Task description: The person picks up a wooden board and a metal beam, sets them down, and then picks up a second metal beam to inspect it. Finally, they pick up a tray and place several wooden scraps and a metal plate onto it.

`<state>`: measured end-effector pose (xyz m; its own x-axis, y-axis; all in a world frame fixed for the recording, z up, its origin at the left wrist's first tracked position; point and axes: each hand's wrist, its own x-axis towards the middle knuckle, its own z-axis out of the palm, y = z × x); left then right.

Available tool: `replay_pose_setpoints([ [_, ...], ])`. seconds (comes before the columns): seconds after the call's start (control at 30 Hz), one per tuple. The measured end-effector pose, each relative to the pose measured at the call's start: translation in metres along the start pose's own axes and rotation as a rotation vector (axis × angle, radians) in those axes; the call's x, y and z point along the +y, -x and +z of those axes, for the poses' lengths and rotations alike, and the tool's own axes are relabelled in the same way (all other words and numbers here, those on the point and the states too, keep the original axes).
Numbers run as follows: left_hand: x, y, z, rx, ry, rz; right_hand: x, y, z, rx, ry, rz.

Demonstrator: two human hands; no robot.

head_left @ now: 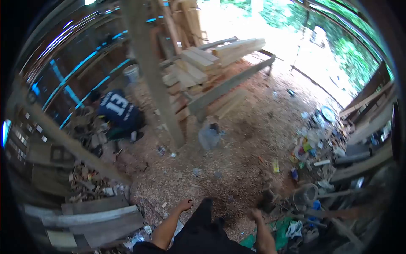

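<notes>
My left hand (pixel 185 205) hangs low in front of me, its fingers curled in, with a small dark spot at the fingertips; what it holds, if anything, I cannot tell. On the other side of my body, my right hand (pixel 255 215) is lowered and smeared by motion. A dark blocky object (pixel 267 200) appears just beyond the right hand. Between the hands, my dark-clothed legs (pixel 204 216) stand over a floor of wood shavings (pixel 237 169).
Ahead, sawn timber (pixel 198 59) is stacked on a wooden bench (pixel 232 82) beside a post (pixel 154 72). A person in a numbered shirt (pixel 118 108) crouches at left. A pale plastic bag (pixel 208 137) sits on the floor. Boards (pixel 101 224) lie left; litter (pixel 315 142) lines the right.
</notes>
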<state>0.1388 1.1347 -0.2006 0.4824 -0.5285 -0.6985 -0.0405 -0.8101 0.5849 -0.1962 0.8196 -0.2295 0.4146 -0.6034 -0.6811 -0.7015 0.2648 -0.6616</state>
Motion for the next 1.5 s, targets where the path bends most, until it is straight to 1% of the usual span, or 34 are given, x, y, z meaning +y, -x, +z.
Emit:
replay_pose_setpoints([
  [0.03,0.008,-0.012,0.006,0.038,0.113,-0.027,-0.022,-0.015,-0.011,0.050,0.030,0.010],
  [0.07,0.015,-0.027,0.014,0.071,0.226,-0.054,-0.044,-0.032,-0.022,0.039,0.174,0.007],
  [0.1,0.022,-0.041,0.019,0.061,0.285,-0.103,-0.073,-0.038,-0.031,0.056,0.155,0.058],
  [0.17,0.043,-0.059,0.021,0.043,0.379,-0.212,-0.094,-0.070,-0.052,0.076,0.285,-0.113],
  [0.2,0.049,-0.067,0.020,0.038,0.416,-0.276,-0.108,-0.075,-0.064,0.115,0.268,-0.083],
  [0.27,-0.010,-0.136,0.030,-0.093,0.178,-0.105,-0.142,-0.083,-0.087,0.129,0.137,-0.054],
  [0.3,-0.031,-0.159,0.035,-0.107,0.171,-0.162,-0.147,-0.093,-0.100,0.157,0.127,-0.039],
  [0.33,-0.026,-0.181,0.035,-0.115,0.165,-0.220,-0.148,-0.102,-0.111,0.162,0.129,-0.027],
  [0.37,-0.008,-0.200,0.033,-0.132,0.156,-0.211,-0.146,-0.114,-0.121,0.161,0.134,-0.014],
  [0.43,0.042,-0.214,0.021,-0.099,0.396,-0.397,-0.142,-0.127,-0.145,0.034,0.150,0.205],
  [0.5,0.104,-0.248,0.017,-0.102,0.352,-0.390,-0.100,-0.148,-0.154,0.124,0.316,0.302],
  [0.57,0.187,-0.294,-0.005,-0.062,0.271,-0.336,-0.062,-0.164,-0.161,0.028,0.469,0.106],
  [0.6,0.236,-0.318,-0.015,-0.128,0.225,-0.248,-0.093,-0.166,-0.164,0.034,0.448,0.107],
  [0.63,0.270,-0.349,-0.019,-0.135,0.236,-0.097,-0.133,-0.157,-0.173,0.043,0.227,0.345],
  [0.67,0.296,-0.387,-0.022,-0.146,0.074,0.071,-0.166,-0.152,-0.180,0.047,0.001,0.581],
  [0.7,0.339,-0.401,-0.028,-0.140,0.109,0.099,-0.137,-0.180,-0.181,0.047,-0.069,0.511],
  [0.73,0.396,-0.404,-0.033,-0.132,0.146,0.122,-0.148,-0.190,-0.186,0.043,-0.082,0.513],
  [0.8,0.476,-0.420,-0.042,-0.137,0.189,0.085,-0.168,-0.216,-0.194,0.139,-0.313,0.549],
  [0.83,0.504,-0.430,-0.044,-0.131,0.176,0.081,-0.093,-0.276,-0.183,0.211,-0.091,0.372],
  [0.87,0.532,-0.443,-0.044,-0.166,0.165,0.083,-0.115,-0.284,-0.192,0.206,-0.102,0.367],
  [0.93,0.575,-0.473,-0.048,-0.195,0.147,0.101,-0.170,-0.301,-0.225,0.148,0.071,0.306],
  [0.97,0.589,-0.488,-0.047,-0.236,0.122,0.125,-0.183,-0.318,-0.232,0.159,-0.122,0.413],
  [1.0,0.601,-0.501,-0.046,-0.276,0.096,0.145,-0.193,-0.331,-0.241,0.156,-0.127,0.407],
  [1.07,0.618,-0.533,-0.051,-0.274,0.072,0.175,-0.224,-0.366,-0.267,0.165,-0.287,0.495],
  [1.1,0.620,-0.552,-0.053,-0.283,0.055,0.194,-0.218,-0.396,-0.276,0.164,-0.291,0.480],
  [1.13,0.619,-0.572,-0.059,-0.238,-0.028,0.168,-0.188,-0.437,-0.278,0.172,-0.230,0.459],
  [1.17,0.614,-0.587,-0.068,-0.198,-0.114,0.136,-0.176,-0.465,-0.284,0.179,-0.172,0.446],
  [1.23,0.619,-0.606,-0.079,-0.152,-0.388,0.183,-0.211,-0.490,-0.314,0.143,-0.227,0.390],
  [1.27,0.610,-0.621,-0.083,-0.163,-0.348,0.176,-0.240,-0.503,-0.337,0.111,-0.271,0.332],
  [1.3,0.614,-0.633,-0.086,-0.173,-0.309,0.167,-0.268,-0.511,-0.358,0.110,-0.457,0.387],
  [1.33,0.619,-0.647,-0.086,-0.144,-0.305,0.120,-0.297,-0.523,-0.382,0.111,-0.470,0.384],
  [1.4,0.634,-0.642,-0.090,-0.130,-0.318,0.054,-0.329,-0.538,-0.410,0.283,-0.166,0.313],
  [1.47,0.660,-0.650,-0.088,-0.132,-0.159,-0.022,-0.355,-0.558,-0.435,0.255,-0.228,0.336],
  [1.5,0.661,-0.666,-0.087,-0.124,-0.181,-0.035,-0.365,-0.569,-0.449,0.227,-0.275,0.344],
])
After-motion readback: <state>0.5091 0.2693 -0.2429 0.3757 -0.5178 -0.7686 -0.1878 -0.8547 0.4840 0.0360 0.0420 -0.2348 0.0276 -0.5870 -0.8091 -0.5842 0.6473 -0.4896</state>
